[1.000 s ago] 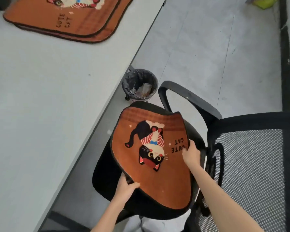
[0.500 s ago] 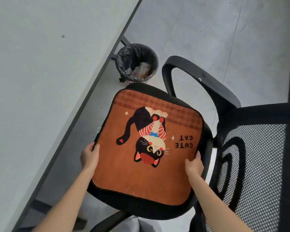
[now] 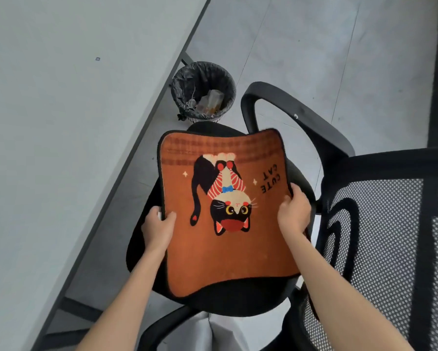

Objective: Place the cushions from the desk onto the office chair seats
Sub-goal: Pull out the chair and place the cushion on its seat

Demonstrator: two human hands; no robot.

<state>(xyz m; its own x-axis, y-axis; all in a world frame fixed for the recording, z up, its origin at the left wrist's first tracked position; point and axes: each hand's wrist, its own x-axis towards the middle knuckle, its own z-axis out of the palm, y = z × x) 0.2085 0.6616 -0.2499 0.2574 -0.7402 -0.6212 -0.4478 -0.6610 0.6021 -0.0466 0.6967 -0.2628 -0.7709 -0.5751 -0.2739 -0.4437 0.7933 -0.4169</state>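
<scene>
Both hands hold the cushion (image 3: 225,214) over the chair seat (image 3: 240,298): left hand (image 3: 157,228) pinches its 9 o'clock edge, right hand (image 3: 294,212) grips its 3 o'clock edge. Cushion looks lifted, skewed toward 1 o'clock; seat directly beneath. Tabletop (image 3: 61,122) at 10 o'clock.

place: office | signs: grey desk (image 3: 61,148), mesh-backed office chair (image 3: 390,236), lined waste bin (image 3: 203,91), grey floor (image 3: 326,46)
</scene>
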